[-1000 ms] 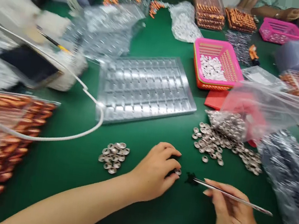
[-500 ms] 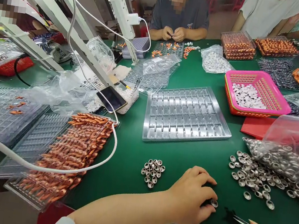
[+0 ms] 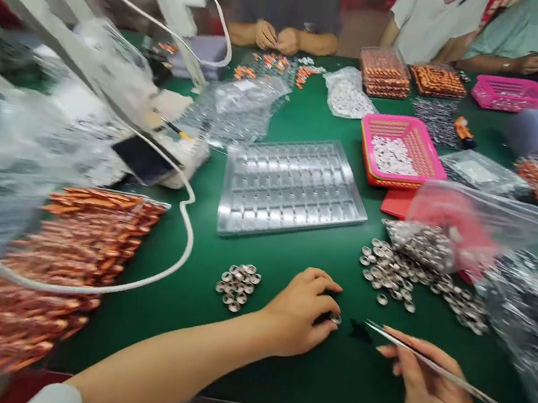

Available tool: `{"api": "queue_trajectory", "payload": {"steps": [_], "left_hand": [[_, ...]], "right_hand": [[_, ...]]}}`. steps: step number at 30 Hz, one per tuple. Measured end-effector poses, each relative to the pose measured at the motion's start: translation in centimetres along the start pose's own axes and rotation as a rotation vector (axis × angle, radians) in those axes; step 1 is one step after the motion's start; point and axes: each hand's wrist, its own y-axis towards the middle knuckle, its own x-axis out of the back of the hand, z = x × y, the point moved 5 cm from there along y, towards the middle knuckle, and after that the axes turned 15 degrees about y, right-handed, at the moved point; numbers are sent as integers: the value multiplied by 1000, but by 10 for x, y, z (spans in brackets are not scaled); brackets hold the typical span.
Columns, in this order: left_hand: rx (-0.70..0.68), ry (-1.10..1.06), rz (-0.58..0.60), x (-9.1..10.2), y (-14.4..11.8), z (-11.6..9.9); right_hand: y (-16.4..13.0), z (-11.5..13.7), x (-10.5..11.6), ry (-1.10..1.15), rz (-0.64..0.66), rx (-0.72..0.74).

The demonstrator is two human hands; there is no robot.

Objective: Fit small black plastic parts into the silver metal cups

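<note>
My left hand (image 3: pixel 300 312) rests on the green table, thumb and fingers closed about a small round silver metal cap (image 3: pixel 335 319). With my right hand (image 3: pixel 440 389) I grip a pair of metal tweezers (image 3: pixel 431 368), whose tips point left at a small dark patch of pieces (image 3: pixel 361 331) on the table. Whether the tips touch it, I cannot tell. Left of my left hand sits a small cluster of similar caps (image 3: pixel 237 286). Beyond my hands, many more loose caps (image 3: pixel 392 274) spill from a clear plastic bag (image 3: pixel 424 245).
A clear compartment tray (image 3: pixel 295 192) lies ahead. Pink baskets (image 3: pixel 406 124) with white pieces stand behind it. On the left are trays of orange parts (image 3: pixel 62 265) and a white cable (image 3: pixel 187 236). A bag of dark parts (image 3: pixel 528 328) lies right. Other people sit across the table.
The view has swung right, so the scene sits further left. My right hand has come more fully into view with the tweezers. The left hand keeps its hold on the metal cap.
</note>
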Motion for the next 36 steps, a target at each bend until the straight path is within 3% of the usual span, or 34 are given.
{"api": "queue_trajectory", "payload": {"steps": [5, 12, 23, 36], "left_hand": [[-8, 2, -4, -3, -2, 2], [-22, 67, 42, -8, -4, -5], [-10, 58, 54, -9, -3, -3], [-7, 53, 43, -7, -1, -4]], "right_hand": [[-2, 6, -1, 108, 50, 9], [-18, 2, 4, 65, 124, -19], [-16, 1, 1, 30, 199, -14], [-17, 1, 0, -12, 197, -20]]}}
